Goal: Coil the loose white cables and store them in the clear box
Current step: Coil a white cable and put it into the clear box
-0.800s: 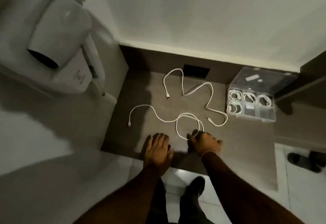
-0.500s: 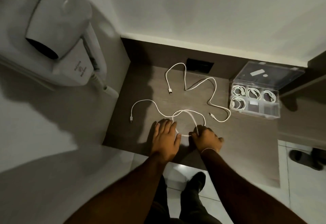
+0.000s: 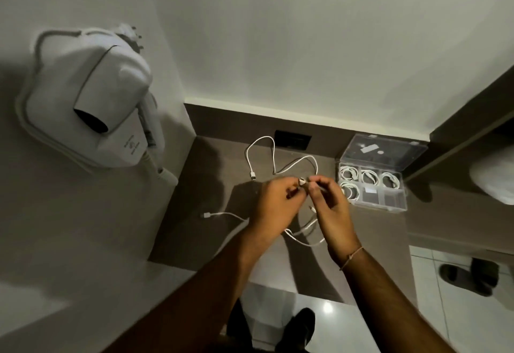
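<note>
Two loose white cables lie on the brown counter (image 3: 194, 230). My left hand (image 3: 274, 208) and my right hand (image 3: 331, 208) are raised above the counter, both pinching the near white cable (image 3: 306, 237) close together at its end; the rest of it hangs down in a loop below my hands, and its other plug rests at the left. The far white cable (image 3: 260, 146) lies untouched behind my hands. The clear box (image 3: 372, 208) stands at the right with its lid open; several compartments hold coiled white cables.
A white wall-mounted hair dryer (image 3: 111, 107) hangs on the left wall above the counter's left end. A dark socket plate (image 3: 292, 139) sits at the counter's back. A white object (image 3: 498, 177) rests on the lower shelf at right. Dark slippers (image 3: 470, 274) lie on the tiled floor.
Both hands have risen from the counter's front edge, lifting the near cable. They now meet at one end of it, and the cable's loop hangs instead of lying flat.
</note>
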{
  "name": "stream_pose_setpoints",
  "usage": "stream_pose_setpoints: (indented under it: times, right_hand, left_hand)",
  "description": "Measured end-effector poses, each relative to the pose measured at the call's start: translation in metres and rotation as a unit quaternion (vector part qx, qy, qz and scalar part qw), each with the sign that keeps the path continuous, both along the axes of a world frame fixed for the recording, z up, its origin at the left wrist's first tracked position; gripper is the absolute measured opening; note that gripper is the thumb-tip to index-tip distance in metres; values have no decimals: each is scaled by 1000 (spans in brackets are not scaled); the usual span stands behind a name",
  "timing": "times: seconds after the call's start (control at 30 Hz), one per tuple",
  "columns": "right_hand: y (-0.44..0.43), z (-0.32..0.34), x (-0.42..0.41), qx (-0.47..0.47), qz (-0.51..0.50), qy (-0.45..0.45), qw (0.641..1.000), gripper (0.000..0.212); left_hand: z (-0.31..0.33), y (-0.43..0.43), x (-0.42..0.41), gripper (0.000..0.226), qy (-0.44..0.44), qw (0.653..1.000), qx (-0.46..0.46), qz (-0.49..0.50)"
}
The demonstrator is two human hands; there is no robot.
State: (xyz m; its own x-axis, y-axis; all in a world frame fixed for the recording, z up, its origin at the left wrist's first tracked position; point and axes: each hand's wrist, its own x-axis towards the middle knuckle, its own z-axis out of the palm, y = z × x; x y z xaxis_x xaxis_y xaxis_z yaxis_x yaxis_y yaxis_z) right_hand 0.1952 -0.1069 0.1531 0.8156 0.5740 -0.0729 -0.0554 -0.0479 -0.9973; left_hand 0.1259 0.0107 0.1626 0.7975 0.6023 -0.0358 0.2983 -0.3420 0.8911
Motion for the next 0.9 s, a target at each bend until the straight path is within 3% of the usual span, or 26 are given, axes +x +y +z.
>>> stream_pose_setpoints:
  times: [0.07,0.1,0.2,0.33,0.53,0.7,0.77,0.9]
  right_hand:
    - [4,17,0,6,63,74,995,38]
    - [4,24,1,-7,105,75,992,38]
    - [1,45,9,-56,180,18,982,30]
    - [-4,79,29,-101,224,-68,967,17]
    - [10,118,33,-69,322,-171,928,16]
    - [17,116,23,-4,294,-198,935,27]
    - [15,99,0,-55,270,-240,931,30]
    - [-7,80,-31,-143,302,-286,898,27]
  left_hand:
    - [20,6,0,19,-52,984,-168,28]
    - [27,11,-2,15,-65,976,-205,29]
    - [44,36,-15,13,-50,976,-210,-6]
    - [53,63,-51,12,-9,959,-237,-155]
    - [72,43,-60,43,18,907,-344,-243]
    - [103,31,-48,51,-117,831,-481,-253]
    - [115,33,-36,53,-185,804,-520,-219]
    - [119,36,-23,51,-199,886,-408,-89]
